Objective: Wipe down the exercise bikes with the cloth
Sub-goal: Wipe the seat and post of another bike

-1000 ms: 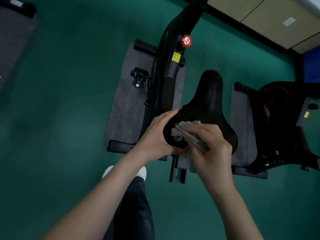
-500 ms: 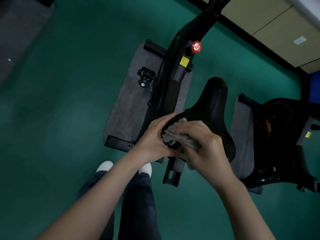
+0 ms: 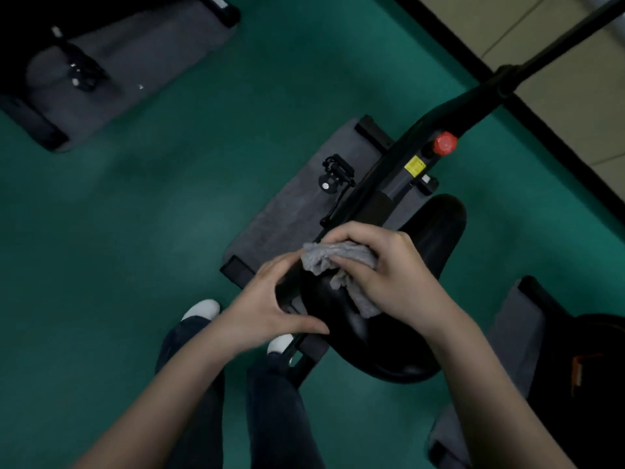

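Head view: exercise bike [image 3: 382,194] on grey mat [image 3: 287,211], green floor [image 3: 169,231]. Black saddle [image 3: 433,238] near centre, nose pointing 1 o'clock. Right hand [image 3: 389,279] grip bunched round grey cloth [image 3: 338,262], pressing it on the saddle's 10 o'clock edge. Left hand [image 3: 267,306] at 8 o'clock of the cloth, grip curled: fingers and thumb clasp the saddle's edge. Red knob [image 3: 445,143] and yellow label [image 3: 415,166] at 1 o'clock of the hands. Pedal [image 3: 334,174] at 12. Second bike [image 3: 592,367] at 4 o'clock, third bike [image 3: 67,62] at 10.
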A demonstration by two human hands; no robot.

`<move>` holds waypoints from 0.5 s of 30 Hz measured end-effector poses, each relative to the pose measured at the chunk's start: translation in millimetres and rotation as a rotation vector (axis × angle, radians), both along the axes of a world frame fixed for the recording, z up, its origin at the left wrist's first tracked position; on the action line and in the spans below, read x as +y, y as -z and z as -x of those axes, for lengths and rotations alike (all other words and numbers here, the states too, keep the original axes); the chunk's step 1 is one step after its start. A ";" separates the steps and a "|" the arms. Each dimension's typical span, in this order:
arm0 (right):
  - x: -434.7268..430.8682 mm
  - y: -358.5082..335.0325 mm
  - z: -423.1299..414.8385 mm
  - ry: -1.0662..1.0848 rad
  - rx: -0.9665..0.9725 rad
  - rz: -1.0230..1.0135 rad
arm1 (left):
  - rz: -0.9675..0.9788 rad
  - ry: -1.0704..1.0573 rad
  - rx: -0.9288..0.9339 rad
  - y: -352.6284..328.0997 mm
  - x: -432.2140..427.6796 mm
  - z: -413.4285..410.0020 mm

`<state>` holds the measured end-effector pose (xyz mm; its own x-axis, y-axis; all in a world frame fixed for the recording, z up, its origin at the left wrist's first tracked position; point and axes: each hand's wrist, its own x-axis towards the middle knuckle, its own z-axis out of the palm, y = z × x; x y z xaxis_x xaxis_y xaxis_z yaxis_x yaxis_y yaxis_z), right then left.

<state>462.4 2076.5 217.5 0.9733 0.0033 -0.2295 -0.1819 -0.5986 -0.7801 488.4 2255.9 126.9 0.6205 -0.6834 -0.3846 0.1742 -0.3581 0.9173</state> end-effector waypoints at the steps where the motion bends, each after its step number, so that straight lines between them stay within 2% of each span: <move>1: -2.5 -1.5 -1.2 -0.047 -0.004 -0.017 | -0.009 -0.032 0.009 -3.1 1.0 7.6; 4: -0.5 -0.1 -16.8 -0.159 0.004 0.019 | -0.062 -0.131 0.042 -8.4 -0.3 30.3; 7: 11.2 6.2 -37.9 -0.262 0.084 0.161 | -0.074 -0.209 0.023 -4.6 -1.4 48.2; 9: 19.1 3.8 -44.4 -0.409 0.156 0.232 | -0.059 -0.259 0.027 -2.5 -1.1 58.4; 12: 26.8 -7.4 -34.6 -0.659 0.280 0.154 | 0.003 -0.322 0.037 1.8 -5.8 67.0; 15: 24.7 -12.7 -20.7 -0.641 0.216 0.071 | 0.052 -0.311 -0.024 6.8 -7.3 69.0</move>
